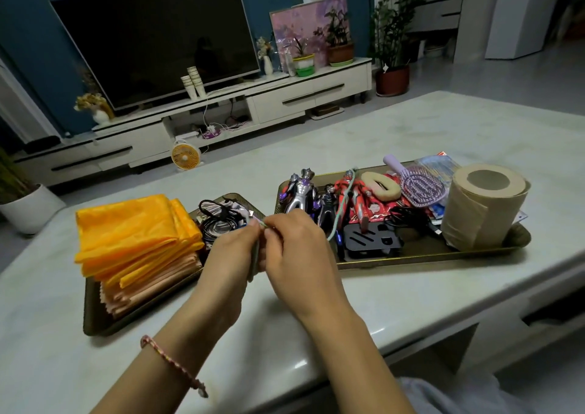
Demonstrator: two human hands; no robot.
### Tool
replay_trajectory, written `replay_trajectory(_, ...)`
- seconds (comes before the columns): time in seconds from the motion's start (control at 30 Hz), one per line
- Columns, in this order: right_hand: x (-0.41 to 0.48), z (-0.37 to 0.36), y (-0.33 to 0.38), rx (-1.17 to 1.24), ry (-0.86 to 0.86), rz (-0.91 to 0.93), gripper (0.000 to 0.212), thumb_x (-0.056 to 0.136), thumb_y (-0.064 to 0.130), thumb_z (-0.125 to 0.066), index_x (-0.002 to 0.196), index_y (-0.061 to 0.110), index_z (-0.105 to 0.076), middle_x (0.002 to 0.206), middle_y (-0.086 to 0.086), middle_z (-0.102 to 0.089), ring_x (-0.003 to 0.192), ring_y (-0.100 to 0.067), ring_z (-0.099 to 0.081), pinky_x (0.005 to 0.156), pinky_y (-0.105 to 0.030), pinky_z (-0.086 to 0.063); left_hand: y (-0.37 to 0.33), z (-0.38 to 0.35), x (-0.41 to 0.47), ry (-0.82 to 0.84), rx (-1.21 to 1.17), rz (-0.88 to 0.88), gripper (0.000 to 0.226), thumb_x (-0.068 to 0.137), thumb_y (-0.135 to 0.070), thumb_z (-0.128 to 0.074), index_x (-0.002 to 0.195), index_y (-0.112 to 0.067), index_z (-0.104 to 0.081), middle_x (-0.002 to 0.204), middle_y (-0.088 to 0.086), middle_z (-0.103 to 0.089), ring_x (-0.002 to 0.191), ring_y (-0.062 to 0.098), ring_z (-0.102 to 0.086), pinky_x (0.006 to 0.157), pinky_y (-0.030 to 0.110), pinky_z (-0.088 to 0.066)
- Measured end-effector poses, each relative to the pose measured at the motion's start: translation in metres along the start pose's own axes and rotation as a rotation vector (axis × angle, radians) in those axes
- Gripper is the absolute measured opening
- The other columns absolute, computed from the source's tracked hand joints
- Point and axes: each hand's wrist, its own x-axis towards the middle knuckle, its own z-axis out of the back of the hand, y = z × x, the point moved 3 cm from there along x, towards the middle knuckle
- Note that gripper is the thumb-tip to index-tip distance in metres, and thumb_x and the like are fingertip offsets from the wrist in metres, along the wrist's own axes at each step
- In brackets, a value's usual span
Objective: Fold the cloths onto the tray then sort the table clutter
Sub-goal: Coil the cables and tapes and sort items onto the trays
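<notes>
A stack of folded orange and peach cloths (136,233) lies on the left tray (95,318), with coiled black cables (218,220) behind it. My left hand (231,252) and my right hand (297,249) meet above the table between the two trays. Both pinch a thin pale-green cable (343,204) that runs up over the toy figures (329,198) on the right tray (411,255). That tray also holds a purple hairbrush (421,185), a beige hair tie (380,185), a black stand (370,239) and a toilet paper roll (484,204).
The pale marble table (443,128) stretches far to the right and back. A TV stand with a television (152,43), paper cups and potted plants stands beyond it. A small orange fan (185,155) sits on the floor.
</notes>
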Motion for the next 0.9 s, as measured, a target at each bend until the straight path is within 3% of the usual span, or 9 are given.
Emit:
replay_trajectory(0.1,0.001,-0.008,0.001,0.016,0.032,0.025,0.031,0.094,0.011,-0.041,0.119,0.008,-0.059,0.113,-0.011,-0.053,0.102,-0.027,-0.054,0.087,-0.036,-0.043,-0.001,-0.007,0.011,-0.068,-0.218,0.053,0.036,0.101,-0.025,-0.034,0.087,-0.008,-0.062,0.085,0.013,-0.067,0.08,0.023,-0.061,0.077,0.031,-0.045)
replay_trajectory(0.17,0.003,-0.012,-0.001,0.042,0.031,0.018,0.032,0.093,0.006,-0.043,0.123,0.005,-0.055,0.121,-0.012,-0.052,0.113,-0.026,-0.05,0.094,-0.035,-0.041,-0.005,-0.013,0.018,-0.036,-0.443,0.108,0.036,0.102,-0.028,-0.03,0.092,-0.009,-0.059,0.084,0.008,-0.07,0.083,0.021,-0.065,0.085,0.032,-0.048)
replay_trajectory(0.27,0.007,-0.012,-0.008,0.046,0.015,-0.041,0.02,0.095,0.009,-0.044,0.108,0.004,-0.057,0.111,-0.012,-0.057,0.104,-0.027,-0.051,0.087,-0.036,-0.04,-0.016,-0.013,0.029,-0.042,-0.633,0.07,0.032,0.102,-0.03,-0.03,0.087,-0.014,-0.053,0.056,-0.003,-0.062,0.062,0.014,-0.067,0.062,0.026,-0.055)
replay_trajectory(0.43,0.015,-0.009,-0.017,-0.106,0.008,-0.016,0.023,0.099,0.023,-0.041,0.1,0.01,-0.06,0.099,-0.006,-0.063,0.095,-0.026,-0.053,0.09,-0.036,-0.033,-0.031,-0.013,0.035,0.056,-0.677,-0.086,0.033,0.102,-0.032,-0.027,0.08,-0.017,-0.046,0.044,-0.01,-0.034,0.039,0.004,-0.034,0.042,0.015,-0.036)
replay_trajectory(0.53,0.018,-0.004,-0.023,-0.16,0.007,-0.004,0.025,0.1,0.026,-0.038,0.104,0.017,-0.061,0.104,0.001,-0.061,0.102,-0.018,-0.049,0.085,-0.026,-0.02,-0.042,-0.011,0.034,0.169,-0.693,-0.147,0.034,0.102,-0.03,-0.026,0.076,-0.017,-0.044,0.043,-0.009,-0.03,0.036,0.003,-0.025,0.039,0.015,-0.027)
replay_trajectory(0.67,0.027,-0.007,-0.038,-0.161,0.001,0.056,0.024,0.095,0.02,-0.045,0.099,0.01,-0.067,0.1,-0.008,-0.062,0.099,-0.027,-0.052,0.086,-0.035,-0.037,-0.046,-0.017,0.024,0.276,-0.68,-0.157,0.037,0.101,-0.028,-0.024,0.072,-0.016,-0.043,0.041,-0.01,-0.028,0.034,0.002,-0.023,0.037,0.014,-0.022)
replay_trajectory(0.73,0.032,-0.008,-0.047,-0.26,-0.077,0.1,0.016,0.085,0.015,-0.056,0.089,0.008,-0.071,0.094,-0.014,-0.061,0.091,-0.035,-0.055,0.078,-0.041,-0.045,-0.045,-0.024,0.019,0.3,-0.664,-0.154,0.036,0.1,-0.027,-0.025,0.071,-0.016,-0.043,0.041,-0.011,-0.027,0.034,0.002,-0.022,0.037,0.014,-0.021)
replay_trajectory(0.83,0.048,0.004,-0.057,-0.529,-0.145,0.116,0.013,0.071,0.003,-0.073,0.081,0.01,-0.069,0.082,-0.014,-0.057,0.076,-0.035,-0.056,0.063,-0.032,-0.038,-0.045,-0.026,0.015,0.345,-0.694,-0.135,0.036,0.099,-0.027,-0.027,0.069,-0.015,-0.042,0.042,-0.01,-0.026,0.034,0.002,-0.022,0.039,0.016,-0.018)
replay_trajectory(0.9,0.063,0.015,-0.068,-0.59,-0.033,0.055,0.017,0.082,0.002,-0.06,0.095,0.011,-0.065,0.091,-0.012,-0.061,0.084,-0.032,-0.058,0.064,-0.03,-0.034,-0.045,-0.023,0.014,0.36,-0.712,-0.118,0.036,0.099,-0.027,-0.028,0.068,-0.016,-0.043,0.043,-0.01,-0.026,0.034,0.002,-0.023,0.041,0.017,-0.017)
